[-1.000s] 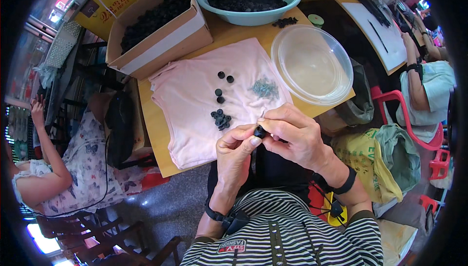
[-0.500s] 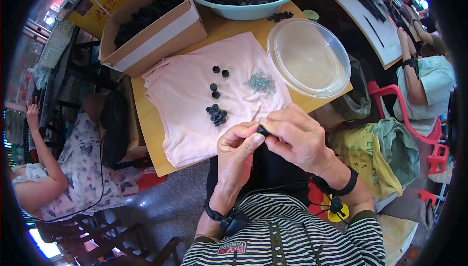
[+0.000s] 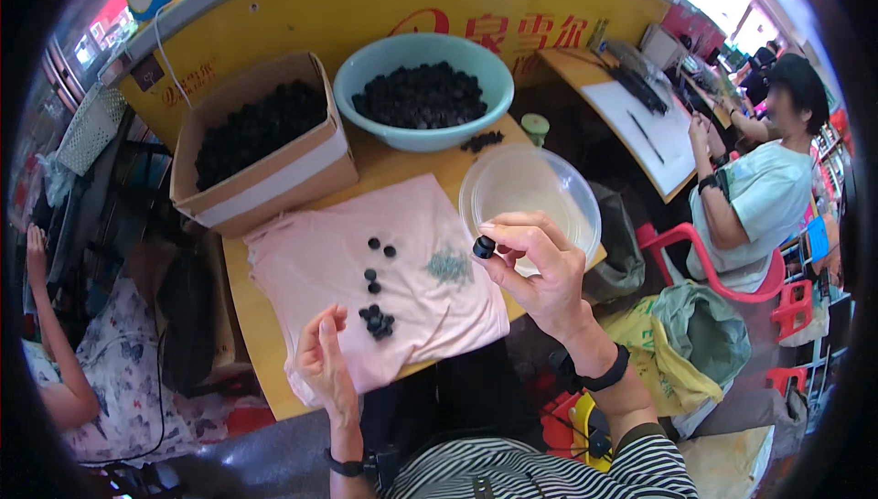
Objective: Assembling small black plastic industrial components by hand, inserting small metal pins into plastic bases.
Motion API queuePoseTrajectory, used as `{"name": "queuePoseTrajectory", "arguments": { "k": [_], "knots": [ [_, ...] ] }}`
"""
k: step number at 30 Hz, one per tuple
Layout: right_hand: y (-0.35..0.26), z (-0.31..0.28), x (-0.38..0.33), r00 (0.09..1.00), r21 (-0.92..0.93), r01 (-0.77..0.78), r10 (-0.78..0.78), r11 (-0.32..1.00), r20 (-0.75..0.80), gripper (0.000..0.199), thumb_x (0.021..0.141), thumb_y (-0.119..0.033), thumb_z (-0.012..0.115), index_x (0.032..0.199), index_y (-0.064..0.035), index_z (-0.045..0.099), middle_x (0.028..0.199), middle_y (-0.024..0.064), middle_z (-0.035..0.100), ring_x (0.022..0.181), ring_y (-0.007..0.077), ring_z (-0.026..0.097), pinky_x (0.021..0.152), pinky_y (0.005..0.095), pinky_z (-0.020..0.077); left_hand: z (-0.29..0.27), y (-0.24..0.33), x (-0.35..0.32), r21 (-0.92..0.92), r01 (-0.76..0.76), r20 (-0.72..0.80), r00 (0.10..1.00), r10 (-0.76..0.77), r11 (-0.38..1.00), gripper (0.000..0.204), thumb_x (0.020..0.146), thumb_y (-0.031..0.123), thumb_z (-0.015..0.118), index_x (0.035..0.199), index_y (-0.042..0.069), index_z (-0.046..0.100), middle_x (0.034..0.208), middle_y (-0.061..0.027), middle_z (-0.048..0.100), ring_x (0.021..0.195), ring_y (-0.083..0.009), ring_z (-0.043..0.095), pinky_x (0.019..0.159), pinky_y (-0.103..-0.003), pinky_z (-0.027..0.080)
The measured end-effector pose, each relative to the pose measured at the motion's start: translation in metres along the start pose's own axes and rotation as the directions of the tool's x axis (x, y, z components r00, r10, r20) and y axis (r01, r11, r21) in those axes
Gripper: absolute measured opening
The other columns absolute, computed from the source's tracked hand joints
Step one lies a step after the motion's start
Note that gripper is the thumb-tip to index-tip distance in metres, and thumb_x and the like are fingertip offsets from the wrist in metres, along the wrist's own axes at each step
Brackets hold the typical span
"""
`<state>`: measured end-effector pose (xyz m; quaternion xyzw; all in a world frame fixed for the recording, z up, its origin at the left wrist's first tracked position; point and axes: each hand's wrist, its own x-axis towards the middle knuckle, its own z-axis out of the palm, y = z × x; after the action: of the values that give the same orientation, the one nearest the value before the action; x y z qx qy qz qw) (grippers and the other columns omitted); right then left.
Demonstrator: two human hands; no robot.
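Observation:
My right hand (image 3: 549, 275) is raised over the right side of a pink cloth (image 3: 421, 215). Its thumb and fingertips pinch a small black knob-like piece (image 3: 484, 246). Above the cloth's near left part, my left hand (image 3: 325, 362) is loosely curved, fingers apart, with nothing visible in it. Closest to that hand is a cluster of small black parts (image 3: 376, 321). Several round black caps, one of them a black cap (image 3: 374, 244), lie farther back on the cloth. To their right is a pile of tiny silvery pieces (image 3: 448, 266), too small to make out.
A cardboard box (image 3: 302, 174) and a pale blue basin (image 3: 421, 138), both full of black parts, stand at the table's back. A clear round plastic tub (image 3: 581, 215) is at its right edge. A co-worker sits on a red chair (image 3: 695, 247); another person is at left.
My hands have separated: the left moved away to the left, off the black piece, while the right lifted it forward. The head view has tilted up, showing more of the yellow wall.

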<state>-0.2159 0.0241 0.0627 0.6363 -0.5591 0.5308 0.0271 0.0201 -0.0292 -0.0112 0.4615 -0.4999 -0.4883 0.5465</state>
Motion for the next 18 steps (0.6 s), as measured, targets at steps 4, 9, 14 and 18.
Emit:
{"name": "queuePoseTrajectory", "arguments": {
  "k": [4,9,14,18],
  "knots": [
    [0.011,0.006,0.04,0.992,-0.215,0.1,-0.116,0.971,-0.059,0.035,0.069,0.004,0.075,0.101,-0.005,0.065,0.096,0.0081,0.064,0.068,0.014,0.057,0.052,0.024,0.047,-0.008,-0.035,0.006,-0.075,0.131,-0.035,0.99,-0.134,0.989,0.021,0.096,0.015,0.055,0.104,-0.003,0.065,0.094,-0.0079,0.067,0.089,-0.0128,0.061,0.085,-0.027,0.048],
    [0.065,0.03,0.11,0.973,-0.314,-0.231,0.212,0.921,-0.095,0.025,0.083,-0.015,0.068,0.104,-0.0008,0.064,0.095,0.0161,0.065,0.076,0.0265,0.064,0.067,0.0352,0.05,-0.01,-0.032,0.003,-0.056,0.129,-0.005,0.992,-0.129,0.99,0.021,0.096,0.015,0.056,0.105,-0.003,0.065,0.094,-0.0076,0.067,0.088,-0.0125,0.062,0.083,-0.025,0.049],
    [0.078,0.03,0.098,0.946,-0.226,-0.307,0.271,0.924,-0.177,0.024,0.089,-0.019,0.062,0.102,0.0008,0.066,0.095,0.0193,0.066,0.077,0.0295,0.065,0.07,0.0369,0.0495,-0.008,-0.035,0.004,-0.078,0.155,0.005,0.988,-0.156,0.985,0.021,0.095,0.014,0.057,0.105,-0.003,0.064,0.095,-0.0074,0.067,0.089,-0.0121,0.062,0.083,-0.024,0.049],
    [0.069,0.032,0.077,0.935,-0.147,-0.348,0.355,0.926,0.023,0.019,0.088,-0.015,0.061,0.095,0.0019,0.067,0.088,0.0167,0.066,0.079,0.0306,0.063,0.074,0.0381,0.0481,-0.009,-0.032,0.005,-0.032,0.169,0.005,0.986,-0.169,0.985,0.02,0.095,0.013,0.057,0.105,-0.003,0.064,0.096,-0.0074,0.067,0.09,-0.012,0.062,0.084,-0.023,0.048]
  ]
}}
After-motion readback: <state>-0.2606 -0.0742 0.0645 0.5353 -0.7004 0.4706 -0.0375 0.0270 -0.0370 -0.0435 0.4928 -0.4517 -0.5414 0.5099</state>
